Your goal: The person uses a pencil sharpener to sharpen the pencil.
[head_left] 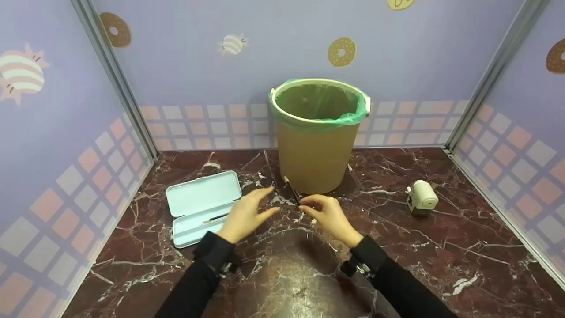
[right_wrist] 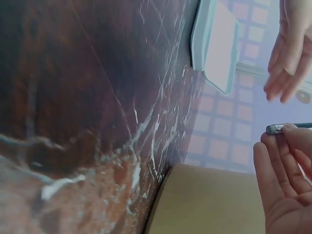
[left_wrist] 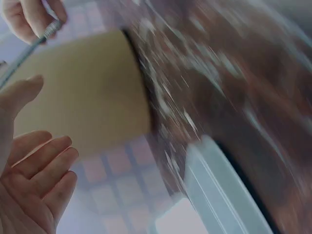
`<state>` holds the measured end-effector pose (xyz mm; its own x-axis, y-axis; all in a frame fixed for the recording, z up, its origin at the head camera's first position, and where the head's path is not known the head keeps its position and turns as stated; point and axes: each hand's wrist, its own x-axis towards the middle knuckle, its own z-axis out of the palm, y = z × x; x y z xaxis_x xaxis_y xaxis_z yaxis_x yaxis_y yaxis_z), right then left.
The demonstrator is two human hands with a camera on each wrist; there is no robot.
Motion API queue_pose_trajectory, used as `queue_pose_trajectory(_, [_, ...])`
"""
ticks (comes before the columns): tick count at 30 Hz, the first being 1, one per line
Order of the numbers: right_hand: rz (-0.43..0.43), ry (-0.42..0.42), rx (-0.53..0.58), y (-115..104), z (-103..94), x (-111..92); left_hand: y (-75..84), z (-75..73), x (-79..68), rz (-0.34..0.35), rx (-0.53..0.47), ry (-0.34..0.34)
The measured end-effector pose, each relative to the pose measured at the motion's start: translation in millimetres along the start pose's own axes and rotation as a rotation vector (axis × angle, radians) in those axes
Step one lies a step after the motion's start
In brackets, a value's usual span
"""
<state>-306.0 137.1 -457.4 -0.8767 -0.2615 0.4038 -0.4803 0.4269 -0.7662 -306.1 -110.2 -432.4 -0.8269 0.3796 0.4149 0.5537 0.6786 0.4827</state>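
Pencil (head_left: pixel 293 192): skinny little thing, pretty much black from the head view but more of a dark green from the right wrist. It's up off the table (head_left: pixel 441 269), slanting toward 11 o'clock from the right hand (head_left: pixel 325 217).
Far end: pale tip (head_left: pixel 286 179), showing up right against the bin (head_left: pixel 315 154) in the head view. Can't tell if they actually touch.
Near end: shiny silver band (right_wrist: pixel 279 128) with a dull greenish eraser (right_wrist: pixel 271 130) on it, flat across the end and poking out past the fingertips.
Right hand: thumb and fingers pinching the pencil close to that eraser end.
Left hand (head_left: pixel 247 215): nothing in it, thumb and fingers well apart, sitting at 8 o'clock from the pencil. So the hands aren't together, there's a gap between them.
Case (head_left: pixel 203 194): light blue, at 9 o'clock from the left hand, lid flipped back toward 12. A second pencil (head_left: pixel 218 217) lies in the tray, partly hidden by that hand.
Bin: tan, standing at 1 o'clock from the held pencil, green bag (head_left: pixel 351 118) folded over the rim.
Sharpener (head_left: pixel 422 196): chunky cream thing, roughly 3 o'clock from the right hand.
Table: dark red marble look, white veins.
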Motion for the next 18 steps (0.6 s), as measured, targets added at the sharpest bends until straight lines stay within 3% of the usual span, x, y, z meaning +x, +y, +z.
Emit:
queue_pose_trajectory(8, [0.096,0.072,0.111,2,-15.5,-21,37.7,23.2,13.8,0.012,-0.275,0.063])
queue_pose_trajectory(13, [0.152,0.134,0.143,1,-22.3,-31,55.6,35.6,17.8,-0.027,-0.438,0.066])
queue_pose_trajectory(18, [0.197,0.128,0.18,-1,-25.6,-40,67.8,46.4,20.0,-0.069,-0.57,0.059])
